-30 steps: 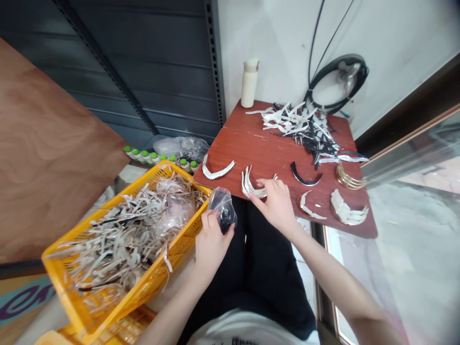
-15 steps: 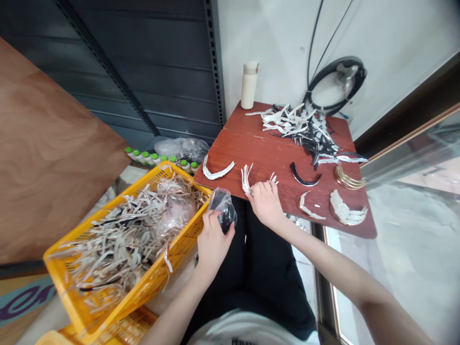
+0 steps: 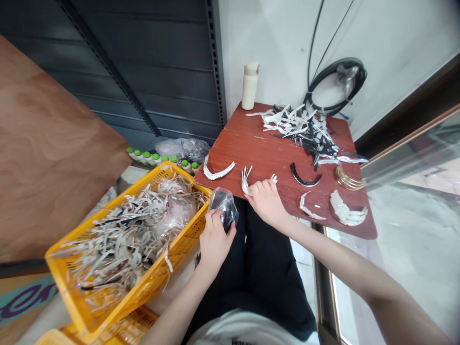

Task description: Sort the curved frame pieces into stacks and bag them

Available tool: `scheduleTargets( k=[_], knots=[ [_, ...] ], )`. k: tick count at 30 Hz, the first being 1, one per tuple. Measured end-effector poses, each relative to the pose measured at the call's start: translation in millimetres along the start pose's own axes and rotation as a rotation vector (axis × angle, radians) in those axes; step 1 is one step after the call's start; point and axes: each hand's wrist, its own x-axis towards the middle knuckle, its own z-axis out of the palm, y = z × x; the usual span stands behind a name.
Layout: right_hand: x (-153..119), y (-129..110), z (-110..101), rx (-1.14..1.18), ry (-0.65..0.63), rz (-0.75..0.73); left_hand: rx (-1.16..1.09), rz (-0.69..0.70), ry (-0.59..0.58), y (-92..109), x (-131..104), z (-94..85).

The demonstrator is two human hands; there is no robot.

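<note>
My left hand point(image 3: 216, 237) is closed on a clear plastic bag point(image 3: 223, 201) with something black inside, held over my lap beside the yellow basket point(image 3: 57, 258). At the table's front edge, my right hand point(image 3: 266, 201) has its fingers closed round a bundle of curved white strips point(image 3: 246, 178); both ends of the bundle stick out past the fingers, and the hand hides its middle. To the left of it lies another curved white bundle point(image 3: 217, 174). Right of it are a black curved bundle point(image 3: 305, 180) and a small white one point(image 3: 309, 210).
The red-brown table point(image 3: 247, 139) also bears a heap of white and black strips point(image 3: 298, 125), a cream bottle point(image 3: 249, 86), a gold bundle point(image 3: 348, 179) and wide white strips point(image 3: 347, 211). Tangled strips point(image 3: 132, 239) fill the basket. Green-capped bottles point(image 3: 155, 158) stand behind it.
My right hand has shifted very slightly over the white bundle, and less of its right end shows. My left hand still holds the bag in nearly the same place.
</note>
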Motion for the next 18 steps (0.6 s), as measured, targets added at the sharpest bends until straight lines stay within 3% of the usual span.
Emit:
scheduleTargets(
  k=[6,11,15,18],
  knots=[
    [7,3,-6,-0.039,-0.076,-0.027,0.017,0.004,0.004,0,0,0.5],
    [7,4,-15,0.109,-0.01,-0.004,0.0,0.016,0.017,0,-1,0.2],
    [-7,-2,-50,0.47,-0.014,0.01,-0.012,-0.004,-0.005,0,0,-3.8],
    [-28,-10,-83,0.791,-0.195,-0.075,-0.03,-0.019,-0.045,-1,0,-6.7]
  ],
)
